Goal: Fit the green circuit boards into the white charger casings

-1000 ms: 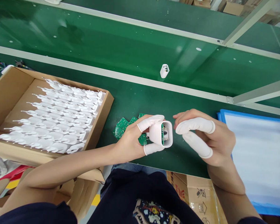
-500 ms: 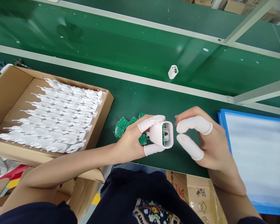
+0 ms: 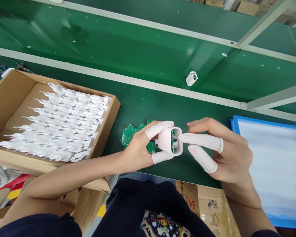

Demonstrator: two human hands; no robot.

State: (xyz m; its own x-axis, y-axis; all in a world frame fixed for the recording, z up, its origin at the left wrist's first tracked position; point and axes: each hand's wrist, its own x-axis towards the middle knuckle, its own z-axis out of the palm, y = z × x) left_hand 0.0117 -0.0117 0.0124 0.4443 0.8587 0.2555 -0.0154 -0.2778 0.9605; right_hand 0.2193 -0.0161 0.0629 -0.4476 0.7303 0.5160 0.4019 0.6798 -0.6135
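Housing (image 3: 164, 141) is sitting clamped in the left hand (image 3: 137, 149) while the right hand (image 3: 236, 158), grip apart, is reaching its three-o'clock opening (image 3: 175, 144), needing steadiness.

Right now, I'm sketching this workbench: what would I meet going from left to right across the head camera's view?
Cardboard box with rows of white pieces, green circuit boards, open-ended white casing in the left hand, second white casing farther back, blue-edged white panel.
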